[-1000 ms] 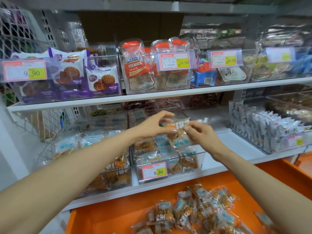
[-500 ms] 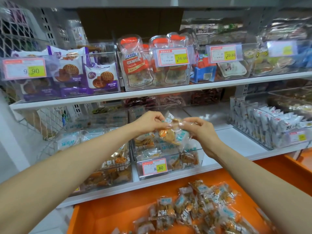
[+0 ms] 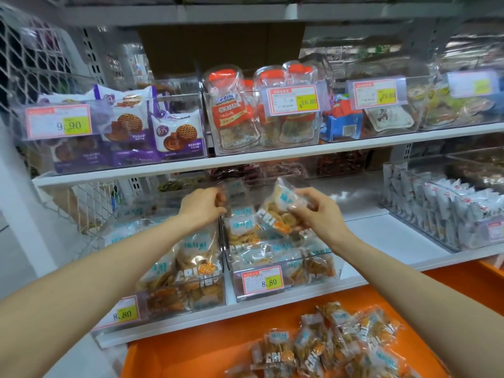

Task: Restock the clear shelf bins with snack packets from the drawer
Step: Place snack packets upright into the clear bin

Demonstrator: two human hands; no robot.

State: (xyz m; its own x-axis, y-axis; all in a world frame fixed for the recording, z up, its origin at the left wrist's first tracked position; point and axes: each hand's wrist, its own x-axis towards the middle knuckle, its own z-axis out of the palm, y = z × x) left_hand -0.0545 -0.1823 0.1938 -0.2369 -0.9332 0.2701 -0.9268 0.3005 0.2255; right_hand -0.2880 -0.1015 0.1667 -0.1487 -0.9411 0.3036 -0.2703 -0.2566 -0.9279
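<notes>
Left bin (image 3: 169,301) contents smeared by glare. Left hand (image 3: 203,207) curled at the wall between bins, can't tell if it pinches anything (packet tops behind it blur). Right hand (image 3: 317,214) pinches a snack packet (image 3: 275,216) over the middle bin (image 3: 313,282); loose packets (image 3: 341,347) in orange drawer (image 3: 191,356) below.

Bare shelf (image 3: 387,236) beside packet-filled bin (image 3: 300,290)

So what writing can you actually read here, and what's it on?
"9.90": tag, upper left bin
"16.80": tag, upper middle bin
"29.80": tag, third upper bin
"8.80": tag, lower middle bin; tag, lower left bin
"CRI": packet in right hand; drawer packets
Far-right tag and small print: blurred.
</notes>
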